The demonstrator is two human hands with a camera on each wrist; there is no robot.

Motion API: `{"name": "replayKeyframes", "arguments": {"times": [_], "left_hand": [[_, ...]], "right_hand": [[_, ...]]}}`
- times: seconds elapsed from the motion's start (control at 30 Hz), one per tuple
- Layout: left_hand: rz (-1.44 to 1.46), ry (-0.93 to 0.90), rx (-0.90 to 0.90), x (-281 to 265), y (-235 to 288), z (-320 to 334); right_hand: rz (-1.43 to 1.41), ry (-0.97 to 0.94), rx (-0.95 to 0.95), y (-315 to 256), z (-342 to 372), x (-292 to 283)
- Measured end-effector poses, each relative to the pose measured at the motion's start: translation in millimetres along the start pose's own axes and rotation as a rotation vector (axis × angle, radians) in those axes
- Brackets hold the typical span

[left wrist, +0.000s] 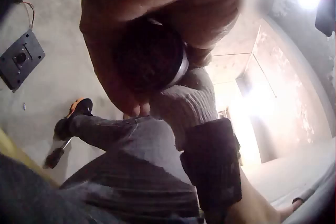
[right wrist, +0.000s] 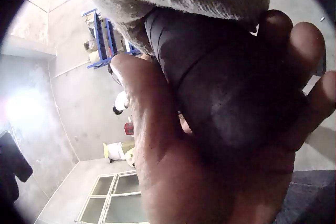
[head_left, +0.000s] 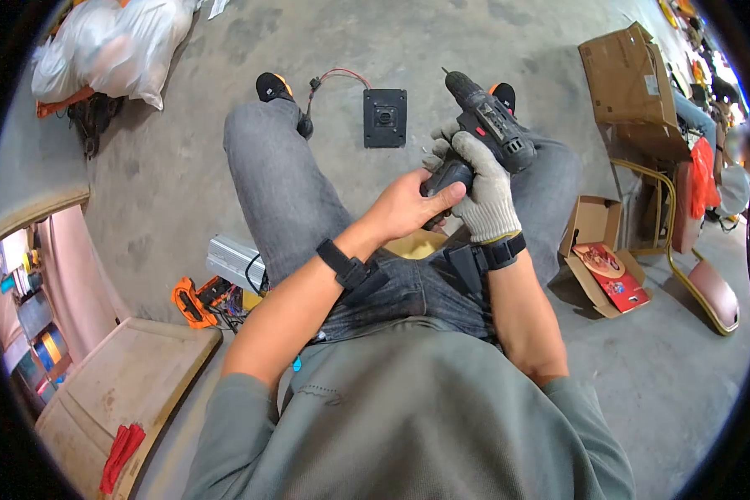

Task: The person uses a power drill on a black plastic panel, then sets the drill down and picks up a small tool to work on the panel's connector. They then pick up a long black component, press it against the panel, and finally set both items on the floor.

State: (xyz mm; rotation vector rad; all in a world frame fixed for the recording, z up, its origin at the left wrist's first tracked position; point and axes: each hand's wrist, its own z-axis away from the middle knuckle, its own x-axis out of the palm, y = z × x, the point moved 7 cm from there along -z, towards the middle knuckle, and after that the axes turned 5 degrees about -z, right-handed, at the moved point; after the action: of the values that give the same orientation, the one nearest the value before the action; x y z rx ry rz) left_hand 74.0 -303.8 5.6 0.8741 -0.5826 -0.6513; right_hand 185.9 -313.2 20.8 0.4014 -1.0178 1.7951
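Note:
A black cordless drill is held over the lap in the head view, its bit pointing up and to the left. My right hand, in a knitted white work glove, grips it by the handle. My bare left hand clasps the dark battery at the handle's base, the thumb lying across it. Fingers of the left hand curl round that dark rounded base in the right wrist view. On the floor between the feet lies a black square plate with a red and black cable.
An open cardboard box and a metal-framed chair are at the right, with a larger carton beyond. A silver metal case and an orange tool lie by the left thigh. White bags sit at upper left.

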Motion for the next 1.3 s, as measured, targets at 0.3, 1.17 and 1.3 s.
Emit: {"name": "replayKeyframes", "arguments": {"times": [0.3, 1.17, 1.3], "left_hand": [[0.304, -0.04, -0.225, -19.7, -27.6, -32.8], [0.979, 0.818, 0.05, -168.3, -41.8, -62.9], [0.999, 0.928, 0.152, -182.4, -22.9, -69.0]], "right_hand": [[0.346, -0.029, -0.061, 6.1, -9.8, 12.2], [0.516, -0.065, 0.098, 26.1, 10.3, 33.3], [0.439, -0.152, 0.095, 41.9, 21.7, 41.9]]}}
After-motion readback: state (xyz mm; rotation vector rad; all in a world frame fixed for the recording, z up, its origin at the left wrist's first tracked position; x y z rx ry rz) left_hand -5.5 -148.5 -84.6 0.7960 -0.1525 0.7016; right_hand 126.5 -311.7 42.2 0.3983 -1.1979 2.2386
